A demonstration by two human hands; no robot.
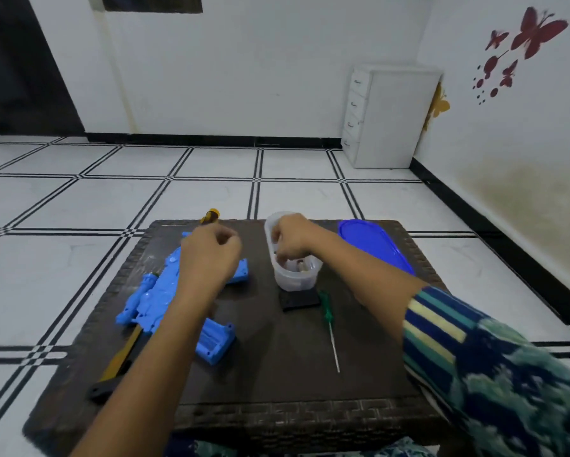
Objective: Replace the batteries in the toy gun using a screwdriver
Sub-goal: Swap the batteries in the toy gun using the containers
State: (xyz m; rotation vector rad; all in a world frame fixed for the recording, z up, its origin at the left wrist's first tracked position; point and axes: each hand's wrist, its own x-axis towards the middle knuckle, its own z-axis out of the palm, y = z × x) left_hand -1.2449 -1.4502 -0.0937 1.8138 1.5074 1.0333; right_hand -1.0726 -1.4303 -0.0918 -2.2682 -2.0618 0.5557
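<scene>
The blue toy gun (158,293) lies on its side on the left of the dark wicker table (277,374), its orange muzzle (211,215) pointing away. My left hand (211,250) hovers over the gun's far part with its fingers curled in; nothing shows in it. My right hand (290,237) reaches down into a clear plastic tub (296,278) holding batteries (301,267). Its fingertips are among them, and a grip is not visible. A green-handled screwdriver (328,319) lies on the table right of the tub. A black cover plate (298,300) lies just in front of the tub.
The tub's blue lid (374,245) lies at the table's far right corner. An orange-and-black strap (115,367) trails from the gun toward the near left edge. White tiled floor surrounds the low table, and a white drawer unit (389,117) stands by the far wall.
</scene>
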